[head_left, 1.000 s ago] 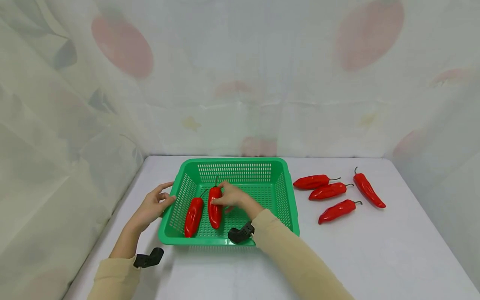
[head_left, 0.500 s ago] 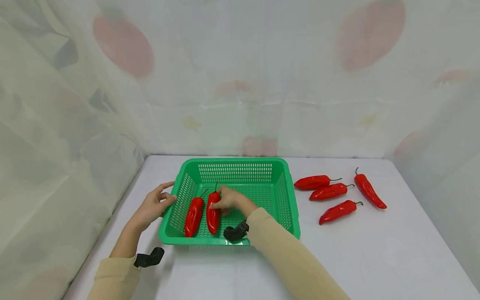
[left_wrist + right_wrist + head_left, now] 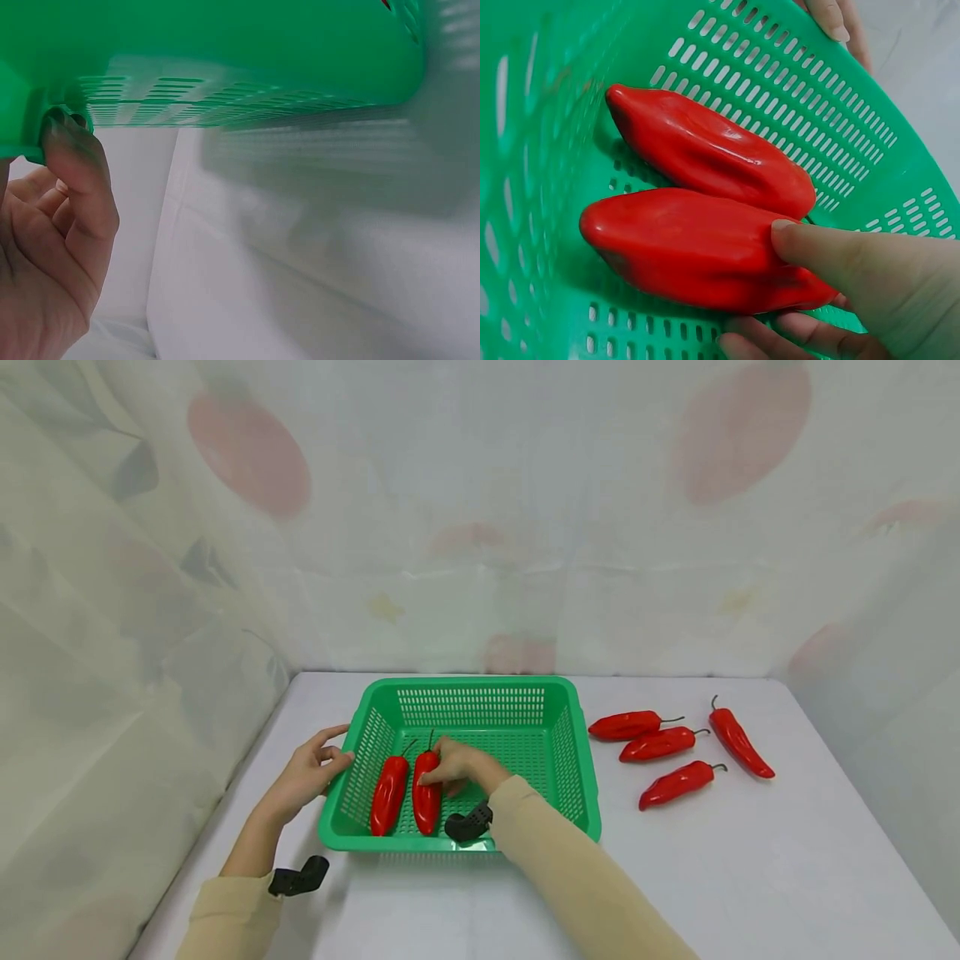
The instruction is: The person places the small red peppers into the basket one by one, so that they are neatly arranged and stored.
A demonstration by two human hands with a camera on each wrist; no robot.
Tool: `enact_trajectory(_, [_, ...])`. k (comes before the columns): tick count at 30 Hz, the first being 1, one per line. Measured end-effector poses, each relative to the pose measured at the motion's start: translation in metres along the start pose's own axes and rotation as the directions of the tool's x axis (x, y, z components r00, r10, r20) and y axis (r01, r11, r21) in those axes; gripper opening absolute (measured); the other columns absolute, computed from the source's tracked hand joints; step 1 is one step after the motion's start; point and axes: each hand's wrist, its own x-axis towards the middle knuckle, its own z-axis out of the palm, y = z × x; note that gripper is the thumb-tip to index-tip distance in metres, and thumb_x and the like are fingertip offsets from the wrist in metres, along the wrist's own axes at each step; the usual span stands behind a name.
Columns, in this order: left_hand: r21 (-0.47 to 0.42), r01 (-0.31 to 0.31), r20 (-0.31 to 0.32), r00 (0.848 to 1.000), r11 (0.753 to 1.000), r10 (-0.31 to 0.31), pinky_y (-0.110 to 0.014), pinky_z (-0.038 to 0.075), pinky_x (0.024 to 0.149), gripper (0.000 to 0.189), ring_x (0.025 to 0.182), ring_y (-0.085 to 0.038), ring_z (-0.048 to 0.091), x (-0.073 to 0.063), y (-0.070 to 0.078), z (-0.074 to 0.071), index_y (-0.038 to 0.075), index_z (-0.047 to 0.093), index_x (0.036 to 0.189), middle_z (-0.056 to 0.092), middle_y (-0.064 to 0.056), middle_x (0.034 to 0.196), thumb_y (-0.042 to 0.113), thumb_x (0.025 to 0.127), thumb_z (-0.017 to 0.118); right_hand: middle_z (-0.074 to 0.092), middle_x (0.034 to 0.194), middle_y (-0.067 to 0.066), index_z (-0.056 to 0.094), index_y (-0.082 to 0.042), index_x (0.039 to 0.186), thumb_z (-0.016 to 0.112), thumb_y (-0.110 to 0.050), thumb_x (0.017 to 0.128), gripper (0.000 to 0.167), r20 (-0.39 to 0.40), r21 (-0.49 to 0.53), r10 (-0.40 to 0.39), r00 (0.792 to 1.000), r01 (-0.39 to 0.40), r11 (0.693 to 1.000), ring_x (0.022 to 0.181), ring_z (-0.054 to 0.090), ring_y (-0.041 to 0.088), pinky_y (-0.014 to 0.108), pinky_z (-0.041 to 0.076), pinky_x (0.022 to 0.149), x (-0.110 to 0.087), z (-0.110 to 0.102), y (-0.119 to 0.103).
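Observation:
In the head view a green slotted plastic basket (image 3: pixel 390 843) stands on the white table. My left hand (image 3: pixel 306 775) grips its left rim; in the left wrist view a fingertip (image 3: pixel 64 142) curls against the edge. Inside the basket my right hand (image 3: pixel 463 764) holds a glossy red chili pepper (image 3: pixel 426 806) near its stem end, tip toward the front. The right wrist view has the thumb (image 3: pixel 802 238) on top of this pepper and the other fingers under its side. Right beside it, to the left, lies a second red chili pepper (image 3: pixel 389 797), nearly parallel.
Several more red chili peppers lie on the table (image 3: pixel 787 860) right of the basket: two side by side (image 3: pixel 624 725), one nearer (image 3: pixel 678 783), and one farther right (image 3: pixel 738 743). White printed cloth (image 3: pixel 480 593) hangs behind and along both sides.
My right hand has lowered the chili pepper and brought it slightly left and toward the front, alongside the other one. The left hand stays on the rim.

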Motion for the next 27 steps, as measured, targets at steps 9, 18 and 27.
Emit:
enact_trajectory(9, [-0.007, 0.003, 0.005, 1.0, 1.0, -0.003, -0.038, 0.056, 0.059, 0.061, 0.068, -0.021, 0.063, 0.0008, 0.0007, 0.001, 0.012, 0.025, 0.144, 0.052, -0.016, 0.087, 0.022, 0.093, 0.056, 0.055, 0.097, 0.014, 0.037, -0.001, 0.121, 0.069, -0.017, 0.082, 0.053, 0.033, -0.054, 0.014, 0.999, -0.012, 0.998, 0.07, 0.064, 0.027, 0.033, 0.056, 0.06, -0.0003, 0.0003, -0.0018])
enact_trajectory(18, [-0.014, -0.002, 0.007, 1.0, 1.0, 0.002, -0.037, 0.056, 0.06, 0.059, 0.069, -0.022, 0.064, 0.0015, -0.0026, -0.0014, 0.011, 0.024, 0.144, 0.054, -0.017, 0.088, 0.019, 0.094, 0.053, 0.055, 0.096, 0.013, 0.037, -0.003, 0.123, 0.063, -0.021, 0.088, 0.047, 0.03, -0.079, 0.025, 0.999, -0.023, 0.997, 0.078, 0.067, 0.034, 0.04, 0.056, 0.066, -0.0037, 0.0048, -0.0038])
enact_trajectory(27, [-0.008, -0.006, 0.009, 1.0, 1.0, 0.006, -0.037, 0.056, 0.06, 0.06, 0.068, -0.021, 0.064, 0.0004, -0.0006, -0.0014, 0.011, 0.024, 0.144, 0.054, -0.018, 0.088, 0.021, 0.093, 0.055, 0.057, 0.098, 0.014, 0.037, -0.002, 0.126, 0.06, -0.023, 0.09, 0.047, 0.035, -0.1, 0.039, 0.999, -0.035, 0.994, 0.079, 0.067, 0.033, 0.038, 0.056, 0.065, -0.0025, 0.0039, -0.0048])
